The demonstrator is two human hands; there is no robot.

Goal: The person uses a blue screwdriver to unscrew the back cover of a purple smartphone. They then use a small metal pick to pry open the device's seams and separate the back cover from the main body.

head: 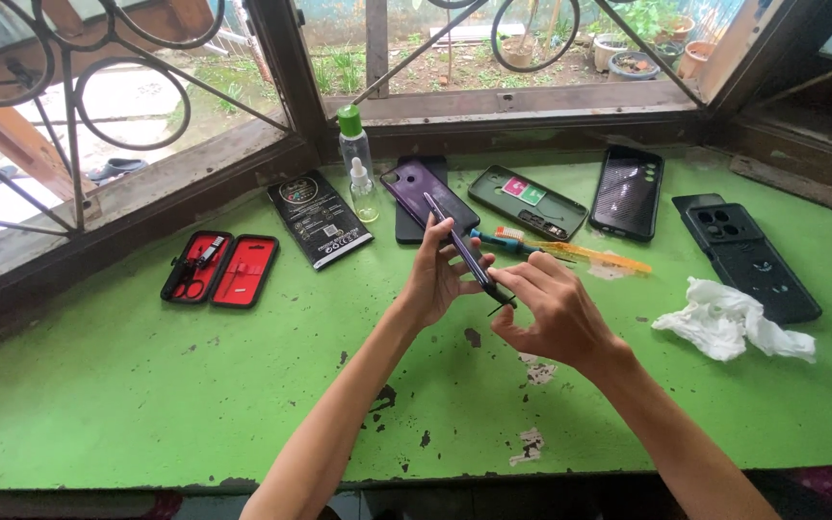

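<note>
Gripping a purple phone (456,243) edge-on above the green table (146,404), the left hand (433,281) curls its fingers around it. Right hand (553,310) pinches a thin dark tool (501,306) at the phone's lower end, fingers closed.

Two hands: left hand (432,274), right hand (556,313), one phone (459,248) on edge between their fingers. Beyond the fingers: two bottles (354,144) (363,191), one purple back cover (416,193), three phone cases (528,202) (628,191) (748,255), one toothbrush (507,241), one packet (320,219). Left: one red tool kit (221,269). Right: one crumpled tissue (729,323).
</note>
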